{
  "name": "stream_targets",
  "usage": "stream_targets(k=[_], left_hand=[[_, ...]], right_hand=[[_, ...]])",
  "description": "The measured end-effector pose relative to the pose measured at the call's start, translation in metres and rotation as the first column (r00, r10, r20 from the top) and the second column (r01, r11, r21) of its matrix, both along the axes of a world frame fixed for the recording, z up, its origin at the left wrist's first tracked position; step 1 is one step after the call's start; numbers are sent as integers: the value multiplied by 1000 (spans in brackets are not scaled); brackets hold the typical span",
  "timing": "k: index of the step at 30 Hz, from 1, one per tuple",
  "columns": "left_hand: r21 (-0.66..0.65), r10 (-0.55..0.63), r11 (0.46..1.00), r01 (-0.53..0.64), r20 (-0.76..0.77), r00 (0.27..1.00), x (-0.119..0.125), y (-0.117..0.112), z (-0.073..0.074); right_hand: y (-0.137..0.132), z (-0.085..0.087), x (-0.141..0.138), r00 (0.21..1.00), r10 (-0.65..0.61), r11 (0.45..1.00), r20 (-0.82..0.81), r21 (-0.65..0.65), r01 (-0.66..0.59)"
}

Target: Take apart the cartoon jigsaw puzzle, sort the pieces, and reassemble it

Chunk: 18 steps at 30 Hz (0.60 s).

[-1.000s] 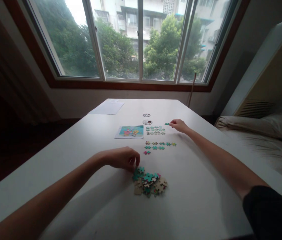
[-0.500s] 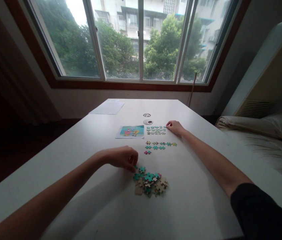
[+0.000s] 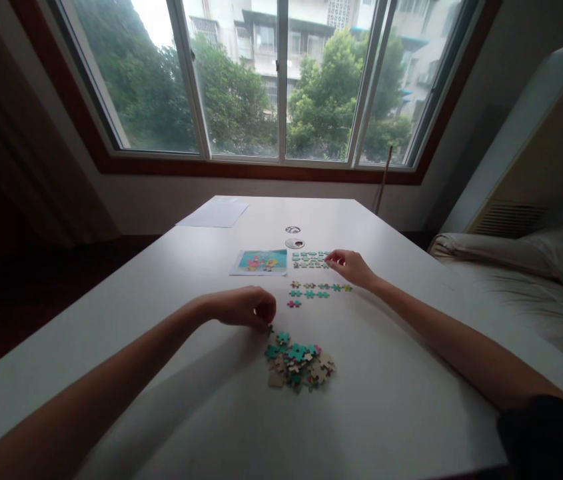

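My left hand (image 3: 246,307) is closed in a pinch just above the pile's far left side, with a small dark jigsaw piece (image 3: 270,330) at its fingertips. Below it lies a heap of loose jigsaw pieces (image 3: 298,363), some teal side up, others showing plain backs. Farther off, my right hand (image 3: 354,268) has its fingers pressed together at the right end of several neat rows of pieces (image 3: 310,259). Whatever is between those fingertips is too small to make out. Nearer me are more lined-up pieces (image 3: 310,294) and a pink-and-teal piece (image 3: 294,304).
A colourful cartoon picture sheet (image 3: 262,262) lies left of the rows. Two round items, one a disc (image 3: 295,244), sit behind them. White paper (image 3: 214,214) rests at the white table's (image 3: 211,413) far left. A pale sofa (image 3: 501,267) stands to the right.
My right hand has come slightly nearer to me, its fingertips now lower along the right end of the rows. My left hand has risen a little, the piece at its fingertips.
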<state>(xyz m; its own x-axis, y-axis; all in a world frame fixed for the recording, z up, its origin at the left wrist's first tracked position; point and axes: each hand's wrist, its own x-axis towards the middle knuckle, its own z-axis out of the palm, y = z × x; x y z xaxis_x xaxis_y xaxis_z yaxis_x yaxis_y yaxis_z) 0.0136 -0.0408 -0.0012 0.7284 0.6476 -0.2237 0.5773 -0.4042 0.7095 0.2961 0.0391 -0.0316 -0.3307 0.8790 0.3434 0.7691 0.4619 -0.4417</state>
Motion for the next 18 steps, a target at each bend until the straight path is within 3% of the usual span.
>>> stream_targets(k=[5,8,12,18], left_hand=[[-30,149,989,-146,247,958,18,1,-10],[-35,216,975,-218,352,911,32,-7,-14],[-50,248,967,-251,427,870,44,-18,-17],[-72,273,959,-273,479,834,49,-20,-17]], right_hand=[[-74,-2,-14,957,255,960,-137,-85,-268],[-100,-1,-25,933,299,938,-202,-118,-326],[-110,2,-36,913,286,935,-290,-122,-332],[-105,3,-35,907,248,934,-340,-164,-317]])
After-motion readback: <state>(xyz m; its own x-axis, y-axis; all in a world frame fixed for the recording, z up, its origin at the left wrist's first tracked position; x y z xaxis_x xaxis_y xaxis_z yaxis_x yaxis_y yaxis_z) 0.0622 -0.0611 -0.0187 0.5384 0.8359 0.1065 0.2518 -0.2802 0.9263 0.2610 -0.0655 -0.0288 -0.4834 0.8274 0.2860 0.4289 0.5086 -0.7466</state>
